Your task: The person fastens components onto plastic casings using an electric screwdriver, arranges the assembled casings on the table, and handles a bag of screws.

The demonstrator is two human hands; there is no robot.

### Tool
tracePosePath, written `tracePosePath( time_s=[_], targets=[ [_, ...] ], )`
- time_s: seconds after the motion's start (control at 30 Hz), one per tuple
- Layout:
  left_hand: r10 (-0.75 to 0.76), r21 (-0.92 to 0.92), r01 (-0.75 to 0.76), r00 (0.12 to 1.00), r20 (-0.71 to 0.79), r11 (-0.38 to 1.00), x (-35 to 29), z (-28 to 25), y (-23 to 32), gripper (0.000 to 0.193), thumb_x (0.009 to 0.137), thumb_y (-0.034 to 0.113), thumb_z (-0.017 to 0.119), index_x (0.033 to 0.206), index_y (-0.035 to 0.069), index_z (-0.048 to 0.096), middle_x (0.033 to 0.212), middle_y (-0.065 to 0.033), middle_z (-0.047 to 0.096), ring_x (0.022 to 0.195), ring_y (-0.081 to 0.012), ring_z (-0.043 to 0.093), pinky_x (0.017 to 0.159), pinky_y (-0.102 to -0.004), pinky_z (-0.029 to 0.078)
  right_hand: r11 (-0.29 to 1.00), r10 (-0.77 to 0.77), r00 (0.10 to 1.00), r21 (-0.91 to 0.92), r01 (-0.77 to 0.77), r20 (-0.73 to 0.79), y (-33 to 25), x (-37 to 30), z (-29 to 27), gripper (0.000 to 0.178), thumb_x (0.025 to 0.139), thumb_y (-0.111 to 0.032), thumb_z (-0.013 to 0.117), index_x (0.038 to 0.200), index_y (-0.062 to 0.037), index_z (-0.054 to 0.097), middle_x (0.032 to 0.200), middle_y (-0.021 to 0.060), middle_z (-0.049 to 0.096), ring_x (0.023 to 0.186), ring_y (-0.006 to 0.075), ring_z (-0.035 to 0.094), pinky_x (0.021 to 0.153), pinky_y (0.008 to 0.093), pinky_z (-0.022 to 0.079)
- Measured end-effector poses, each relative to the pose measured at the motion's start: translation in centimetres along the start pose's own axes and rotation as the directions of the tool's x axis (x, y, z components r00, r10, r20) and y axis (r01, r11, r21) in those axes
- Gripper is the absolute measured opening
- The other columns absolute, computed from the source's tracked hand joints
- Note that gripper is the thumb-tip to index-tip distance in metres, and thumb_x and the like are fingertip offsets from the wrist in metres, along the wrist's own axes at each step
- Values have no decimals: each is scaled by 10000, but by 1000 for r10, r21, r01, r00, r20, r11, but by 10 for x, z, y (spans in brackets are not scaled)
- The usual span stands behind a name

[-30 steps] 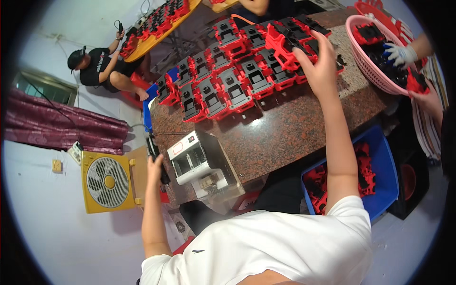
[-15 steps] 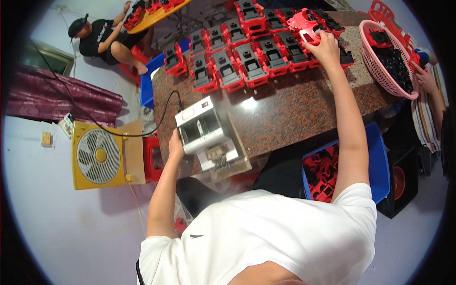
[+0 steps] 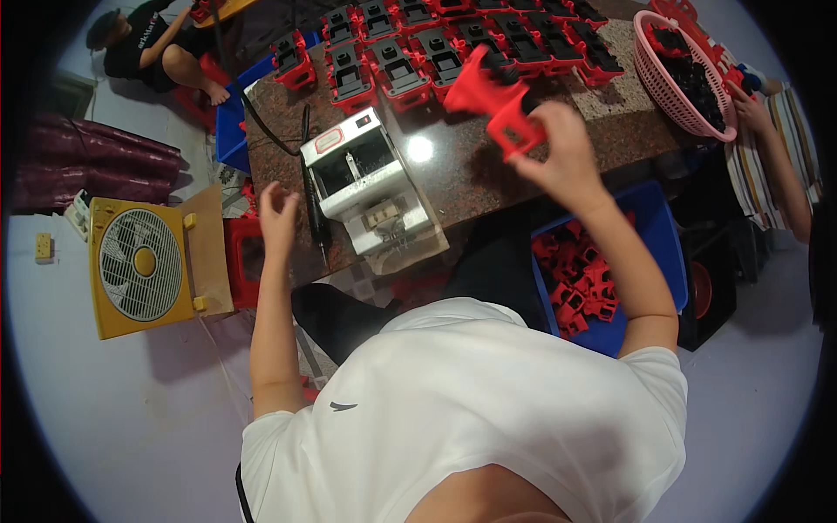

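Note:
My right hand (image 3: 565, 161) holds up a red plastic housing (image 3: 495, 103), pinched at its near end above the table front. Some black shows at its far end, partly hidden. My left hand (image 3: 279, 216) is lifted with fingers apart and nothing in them, at the table's left edge. Just right of it a slim black corded electric screwdriver (image 3: 315, 207) points its thin tip toward me. Beside that tool stands a white boxy screw feeder (image 3: 370, 187) with a dark window. Behind are rows of red housings with black tops (image 3: 404, 71) on the stone table (image 3: 453, 187).
A blue bin (image 3: 656, 228) of loose red parts is at my right, below the table edge. A pink basket (image 3: 652, 74) with black parts stands far right, near another person's hand (image 3: 751, 112). A yellow fan (image 3: 139, 261) is left; another person (image 3: 157, 57) sits far left.
My right hand has drawn the red housing from the rows back toward me, over the table front. My left hand has come away from the feeder's left side, fingers spread. The whole view has shifted.

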State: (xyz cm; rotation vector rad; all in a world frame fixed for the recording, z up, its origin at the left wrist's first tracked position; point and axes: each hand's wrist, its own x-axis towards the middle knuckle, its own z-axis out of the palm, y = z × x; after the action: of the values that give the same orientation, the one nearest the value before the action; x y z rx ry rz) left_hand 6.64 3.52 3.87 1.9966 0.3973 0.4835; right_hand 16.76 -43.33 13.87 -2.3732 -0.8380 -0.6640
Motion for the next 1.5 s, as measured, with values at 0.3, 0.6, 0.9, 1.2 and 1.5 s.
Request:
tracePosePath(
  time_s=[0.3, 0.6, 0.9, 1.2, 1.5],
  targets=[
    [539, -128, -560, 826, -164, 819, -35, 27, 117, 198, 820, -52, 587, 1007, 13, 586, 1019, -71, 576, 889, -136, 557, 789, -245, 454, 952, -42, 989, -296, 82, 139, -58, -52, 72, 616, 628, -195, 764, 1191, -113, 527, 1120, 72, 506, 1025, 254, 490, 837, 396, 357],
    [660, -187, -635, 736, 148, 750, -42, 82, 185, 227, 729, -84, 613, 936, 7, 597, 990, -120, 612, 883, -217, 599, 771, -279, 475, 977, -173, 970, -93, 190, 171, -66, -38, 71, 477, 676, -174, 728, 1111, -67, 564, 991, 60, 580, 908, 240, 522, 767, 360, 389],
    [508, 162, -673, 674, 537, 721, -81, 180, 203, 556, 738, 264, 719, 1214, 60, 513, 1345, -215, 399, 1274, -441, 338, 1034, -539, 306, 997, -64, 954, -48, 52, -294, 36, 175, 73, 392, 818, -277, 653, 1090, -8, 563, 1007, 162, 599, 930, 337, 567, 804, 401, 474],
    [443, 374, -741, 647, 620, 557, -90, 222, 180, 447, 723, 156, 707, 1142, 178, 551, 1389, -127, 374, 1335, -480, 211, 965, -664, 299, 878, 428, 893, -172, -447, -138, 121, 269, 167, 503, 703, -425, 720, 1048, -70, 630, 1138, 234, 525, 1046, 402, 513, 846, 460, 484],
    [439, 389, -710, 682, 584, 587, -86, 197, 175, 429, 669, 98, 714, 1078, 153, 598, 1328, -113, 428, 1317, -467, 241, 991, -631, 259, 973, 42, 976, 231, 10, -215, 65, 52, 20, 409, 665, -255, 764, 990, -67, 603, 1182, 209, 532, 1030, 380, 530, 870, 443, 445]
  ],
)
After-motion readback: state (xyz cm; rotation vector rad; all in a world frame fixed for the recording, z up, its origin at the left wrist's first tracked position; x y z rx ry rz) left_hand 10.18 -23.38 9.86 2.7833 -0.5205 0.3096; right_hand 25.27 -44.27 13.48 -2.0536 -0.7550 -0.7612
